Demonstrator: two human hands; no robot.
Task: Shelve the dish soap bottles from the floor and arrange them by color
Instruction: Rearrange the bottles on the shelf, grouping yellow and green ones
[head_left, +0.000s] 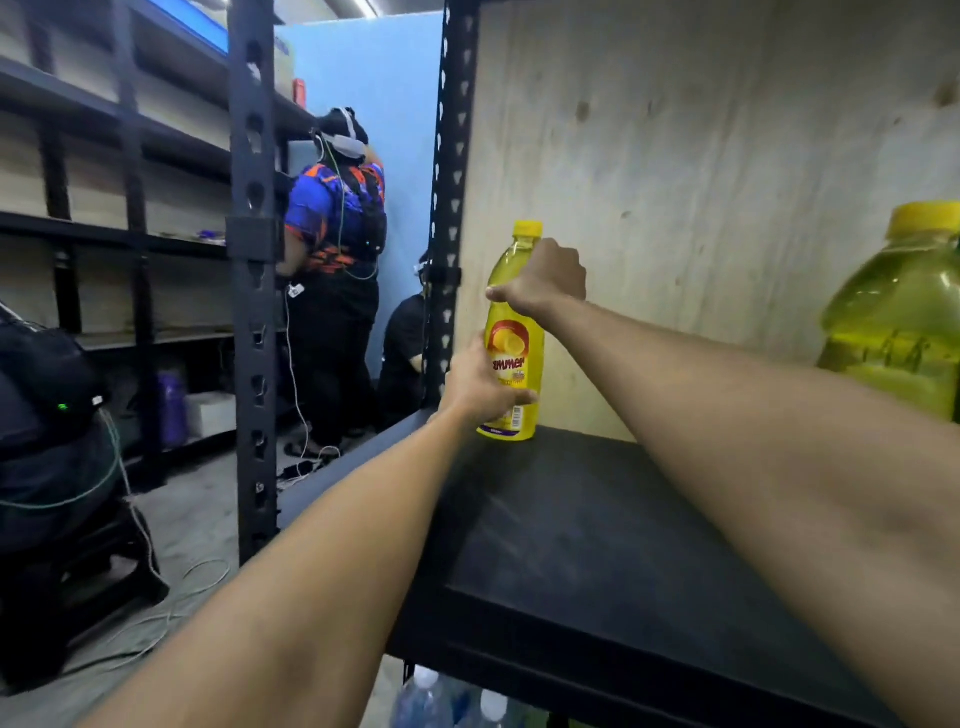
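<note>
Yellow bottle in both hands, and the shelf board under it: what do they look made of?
Yellow bottle: looks like clear, glossy plastic; the yellow liquid shows through above the printed label, under an opaque yellow cap. Shelf board: dark, matte, faintly grainy, probably painted or laminated board; cannot tell which. Its upright looks like black-painted metal, with punched slots.

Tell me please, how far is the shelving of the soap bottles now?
Done: the near yellow bottle stands on the shelf at the right. In hand: the far yellow bottle, upright at the back left, the left hand gripping its body and the right hand its shoulder. Left: bluish bottles show below the shelf, probably still to be lifted.
</note>
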